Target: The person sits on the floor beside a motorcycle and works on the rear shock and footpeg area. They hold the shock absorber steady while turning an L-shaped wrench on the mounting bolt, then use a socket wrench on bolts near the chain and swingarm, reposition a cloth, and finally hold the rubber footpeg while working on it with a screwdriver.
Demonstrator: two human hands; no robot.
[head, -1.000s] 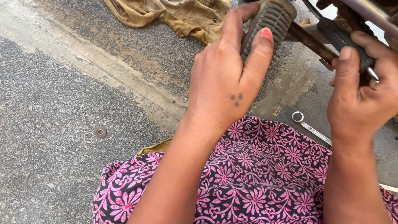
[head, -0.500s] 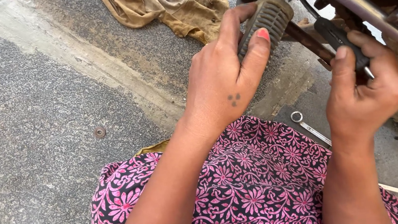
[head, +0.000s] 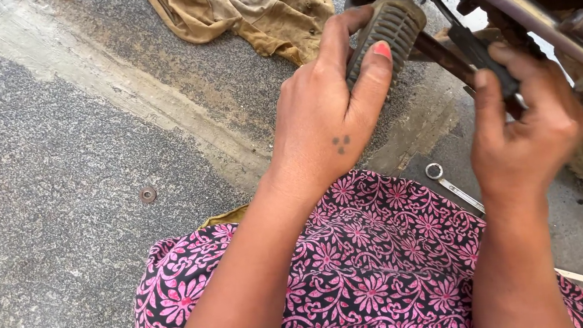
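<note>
Pink-flowered dark cloth (head: 365,281) covers the lap nearest the camera. Beyond it, a ring spanner (head: 454,187) lies unused on the concrete. The left hand (head: 327,119) is clamped around the grey ribbed rubber footrest (head: 390,29), which is mounted on its bar; the right hand (head: 525,131) grips a dark-handled tool (head: 478,52) against the frame, so work there looks unfinished. A tan rag (head: 242,7) lies farthest.

Footrest rubber (head: 388,32): grey, ribbed, blocky; mounted on a motorcycle's metal bar, tilted. Tool handle (head: 484,59): black, slim, angled beside it.
</note>
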